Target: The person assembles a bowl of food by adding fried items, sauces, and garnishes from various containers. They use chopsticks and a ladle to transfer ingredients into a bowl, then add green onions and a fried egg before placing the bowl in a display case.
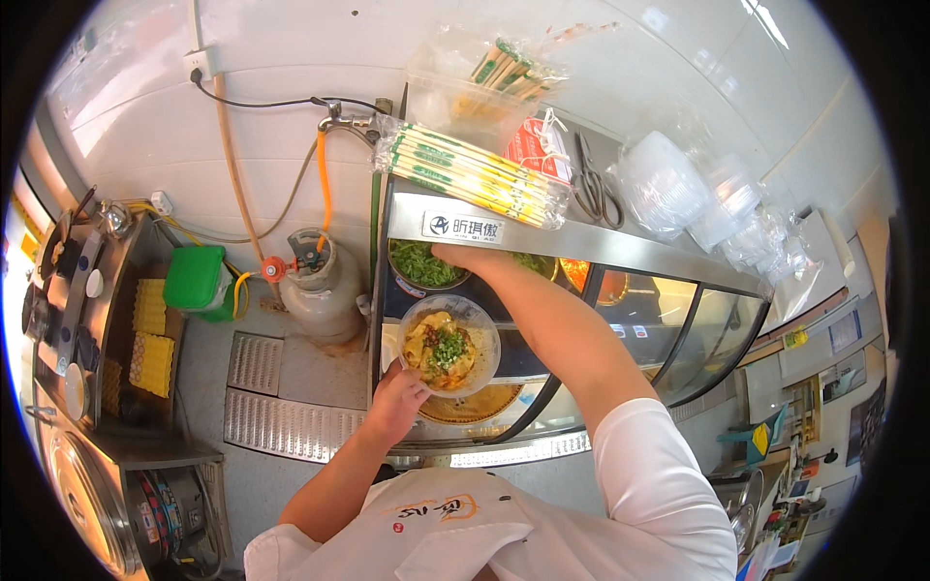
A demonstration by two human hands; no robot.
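Just beyond our left fingers (417,384), pinching its rim, sits a clear bowl (487,341), likely light, flexible and best held there, while our right hand's (463,256) fingers, hidden near the greens (422,263), we cannot judge.

The bare left hand (398,398) grips the near left rim of a round, translucent plastic bowl (492,347) of yellowish food (444,351) topped with chopped greens. Beyond it, the bare right hand (465,256) reaches to shredded green leaves (419,261) in a round container, fingertips partly hidden. Past the right hand lie clear-wrapped, pale wooden chopsticks (475,177); left of both hands stands a grey metal gas cylinder (325,292).
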